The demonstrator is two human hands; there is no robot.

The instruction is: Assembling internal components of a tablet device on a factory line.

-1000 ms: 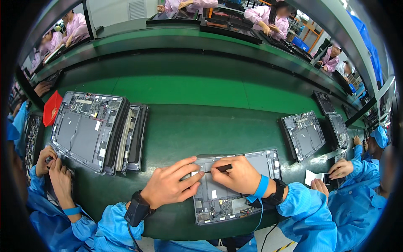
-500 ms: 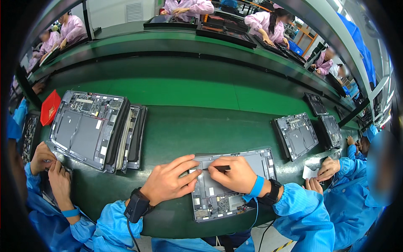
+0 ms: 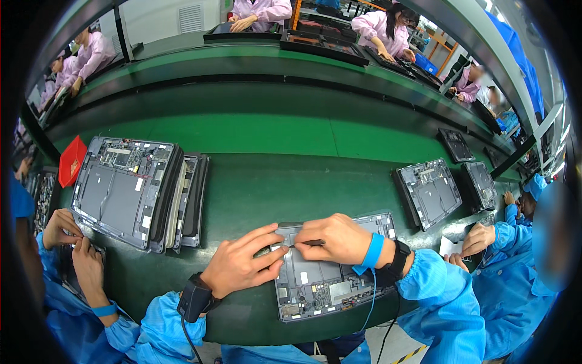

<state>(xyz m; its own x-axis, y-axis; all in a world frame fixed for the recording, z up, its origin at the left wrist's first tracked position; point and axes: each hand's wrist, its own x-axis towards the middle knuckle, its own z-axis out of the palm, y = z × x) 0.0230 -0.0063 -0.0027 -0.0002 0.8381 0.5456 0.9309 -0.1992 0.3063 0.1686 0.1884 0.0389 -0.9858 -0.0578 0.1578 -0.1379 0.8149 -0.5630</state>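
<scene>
An opened tablet chassis lies flat on the green bench in front of me, its circuit board along the near side and a grey panel beyond it. My right hand is closed round a slim black tool, whose thin tip points left over the chassis; its exact kind is unclear. Against the left edge of the chassis rests my left hand, fingers apart and reaching toward the tip. Whatever lies right at the tip is too small to make out.
A tall stack of opened tablets stands at left, beside a red bin. Smaller tablet stacks stand at right. Co-workers' hands are busy at left and right. A raised shelf edge crosses the back.
My right hand has shifted slightly left and tilted, bringing the tool's tip closer to my left fingertips. My left hand stays almost in place. The whole view has shifted a little.
</scene>
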